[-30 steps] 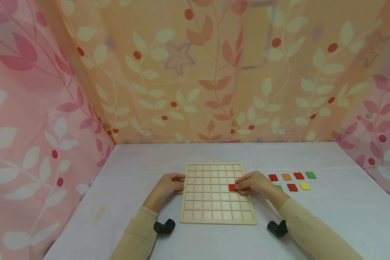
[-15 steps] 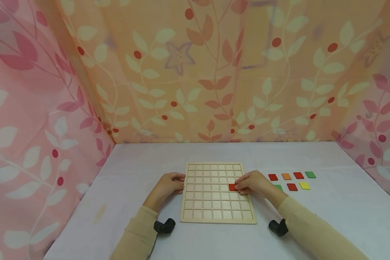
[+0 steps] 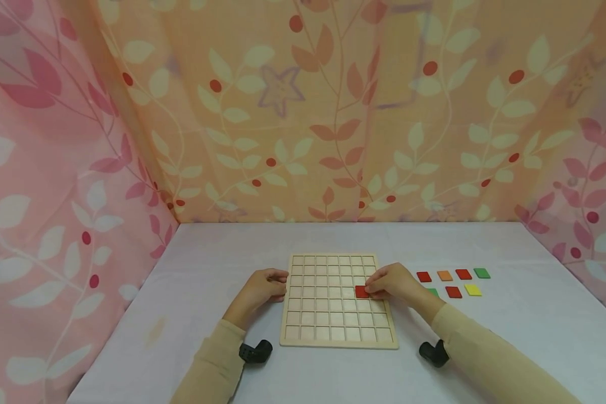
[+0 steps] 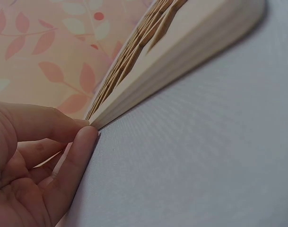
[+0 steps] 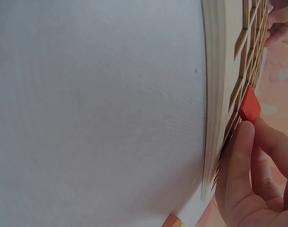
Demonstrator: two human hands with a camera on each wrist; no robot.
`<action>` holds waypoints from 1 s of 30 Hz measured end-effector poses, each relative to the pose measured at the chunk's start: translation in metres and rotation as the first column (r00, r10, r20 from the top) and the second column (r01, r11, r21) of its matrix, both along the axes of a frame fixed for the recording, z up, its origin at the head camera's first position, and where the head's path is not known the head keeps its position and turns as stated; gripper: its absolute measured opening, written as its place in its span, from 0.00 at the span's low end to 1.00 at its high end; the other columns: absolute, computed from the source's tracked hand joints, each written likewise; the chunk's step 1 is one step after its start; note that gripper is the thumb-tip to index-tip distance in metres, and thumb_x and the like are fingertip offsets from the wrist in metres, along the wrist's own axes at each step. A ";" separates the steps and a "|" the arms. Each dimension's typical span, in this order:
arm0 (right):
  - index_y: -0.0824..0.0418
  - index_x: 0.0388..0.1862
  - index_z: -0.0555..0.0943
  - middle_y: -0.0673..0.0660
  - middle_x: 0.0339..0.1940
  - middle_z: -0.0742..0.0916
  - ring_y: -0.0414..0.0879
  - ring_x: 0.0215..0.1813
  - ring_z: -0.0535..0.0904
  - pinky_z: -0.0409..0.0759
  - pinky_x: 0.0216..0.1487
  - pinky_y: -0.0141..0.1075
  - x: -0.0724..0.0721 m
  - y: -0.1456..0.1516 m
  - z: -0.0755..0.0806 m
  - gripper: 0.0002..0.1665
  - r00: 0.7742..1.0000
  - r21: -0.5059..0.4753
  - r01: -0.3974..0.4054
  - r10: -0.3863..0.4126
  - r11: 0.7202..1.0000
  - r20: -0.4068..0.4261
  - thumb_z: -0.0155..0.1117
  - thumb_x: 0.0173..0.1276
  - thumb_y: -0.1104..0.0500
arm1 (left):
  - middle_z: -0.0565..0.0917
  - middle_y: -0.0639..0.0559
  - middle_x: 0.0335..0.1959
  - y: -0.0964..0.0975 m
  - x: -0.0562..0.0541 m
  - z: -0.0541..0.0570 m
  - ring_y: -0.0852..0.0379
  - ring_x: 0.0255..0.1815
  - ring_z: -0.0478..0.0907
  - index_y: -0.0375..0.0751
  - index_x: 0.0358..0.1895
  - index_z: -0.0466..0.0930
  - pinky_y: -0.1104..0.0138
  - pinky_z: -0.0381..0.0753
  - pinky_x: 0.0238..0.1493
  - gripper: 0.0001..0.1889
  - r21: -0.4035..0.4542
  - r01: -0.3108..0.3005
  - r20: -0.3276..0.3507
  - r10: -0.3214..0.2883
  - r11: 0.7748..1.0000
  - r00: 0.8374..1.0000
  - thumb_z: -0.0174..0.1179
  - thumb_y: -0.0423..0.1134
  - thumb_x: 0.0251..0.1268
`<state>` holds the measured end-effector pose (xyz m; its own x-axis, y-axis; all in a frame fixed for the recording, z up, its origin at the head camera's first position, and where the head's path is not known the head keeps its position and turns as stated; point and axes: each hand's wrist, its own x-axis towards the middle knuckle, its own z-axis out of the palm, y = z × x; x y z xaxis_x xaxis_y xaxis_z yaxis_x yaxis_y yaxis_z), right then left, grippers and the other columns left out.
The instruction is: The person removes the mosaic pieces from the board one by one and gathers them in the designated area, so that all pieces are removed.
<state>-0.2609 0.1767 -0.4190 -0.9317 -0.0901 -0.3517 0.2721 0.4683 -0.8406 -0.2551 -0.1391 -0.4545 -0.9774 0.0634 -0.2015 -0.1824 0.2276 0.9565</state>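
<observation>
A pale wooden grid board [image 3: 339, 344] lies flat on the white table. At its left edge is my left hand [image 3: 257, 289]; in the left wrist view the thumb and forefinger meet on the board's edge [image 4: 181, 61]. Over the right part of the grid, my right hand [image 3: 396, 286] pinches a red square tile [image 3: 361, 292] between thumb and fingers. In the right wrist view this red tile [image 5: 250, 106] is tilted at the grid's surface; whether any of it sits inside a cell I cannot tell.
Right of the board lie loose square tiles in two rows: red [image 3: 424, 277], orange [image 3: 445, 275] and green [image 3: 482, 273] among the back ones, red [image 3: 454, 292] and yellow [image 3: 473, 290] in front. My right wrist partly hides a green tile [image 3: 433, 292]. Floral cloth [image 3: 303, 140] encloses the table.
The right hand and forearm have shifted very slightly, with the red tile still pinched over the same part of the grid. The left hand and the board stay in place.
</observation>
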 end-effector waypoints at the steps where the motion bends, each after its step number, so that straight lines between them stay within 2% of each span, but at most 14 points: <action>1: 0.71 0.37 0.86 0.54 0.29 0.89 0.40 0.28 0.83 0.87 0.34 0.31 0.000 -0.001 0.000 0.08 1.000 0.007 0.003 -0.003 1.000 -0.004 0.72 0.60 0.68 | 0.80 0.42 0.43 0.000 0.000 0.000 0.59 0.33 0.78 0.28 0.57 0.79 0.70 0.85 0.32 0.21 -0.002 -0.003 0.001 0.003 1.000 1.000 0.60 0.21 0.57; 6: 0.71 0.37 0.85 0.54 0.29 0.89 0.40 0.29 0.83 0.88 0.35 0.33 0.001 -0.002 0.000 0.08 1.000 0.004 -0.008 0.008 1.000 -0.025 0.72 0.59 0.69 | 0.80 0.42 0.44 0.001 0.000 0.001 0.59 0.35 0.79 0.29 0.57 0.79 0.69 0.86 0.33 0.20 -0.031 -0.009 0.002 0.009 0.999 1.000 0.61 0.21 0.59; 17: 0.71 0.40 0.86 0.54 0.29 0.89 0.40 0.27 0.83 0.88 0.34 0.33 0.002 -0.001 0.000 0.10 0.999 -0.007 -0.003 0.002 1.000 -0.041 0.72 0.60 0.67 | 0.81 0.39 0.46 0.000 0.003 0.003 0.59 0.34 0.79 0.28 0.57 0.79 0.70 0.85 0.33 0.21 -0.019 0.002 -0.008 -0.003 1.000 1.000 0.59 0.22 0.58; 25: 0.68 0.46 0.86 0.56 0.39 0.89 0.39 0.29 0.83 0.86 0.36 0.30 0.005 0.023 0.008 0.15 0.998 0.029 0.048 -0.047 0.998 -0.029 0.72 0.63 0.61 | 0.81 0.39 0.45 0.001 0.002 0.002 0.59 0.34 0.79 0.27 0.57 0.79 0.70 0.85 0.33 0.20 -0.021 0.003 -0.012 -0.003 1.000 1.000 0.60 0.22 0.59; 30: 0.69 0.47 0.86 0.54 0.37 0.89 0.39 0.31 0.84 0.87 0.37 0.31 0.004 0.044 0.013 0.17 0.998 0.041 0.029 -0.027 0.999 -0.048 0.71 0.64 0.59 | 0.81 0.40 0.46 0.000 0.002 0.002 0.59 0.34 0.79 0.28 0.57 0.79 0.70 0.85 0.33 0.20 -0.024 0.005 -0.009 -0.005 1.000 1.000 0.60 0.22 0.59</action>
<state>-0.2572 0.2209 -0.4061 -0.9495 -0.0503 -0.3098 0.2455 0.4962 -0.8328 -0.2528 -0.1390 -0.4524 -0.9788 0.0636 -0.1947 -0.1730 0.2516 0.9522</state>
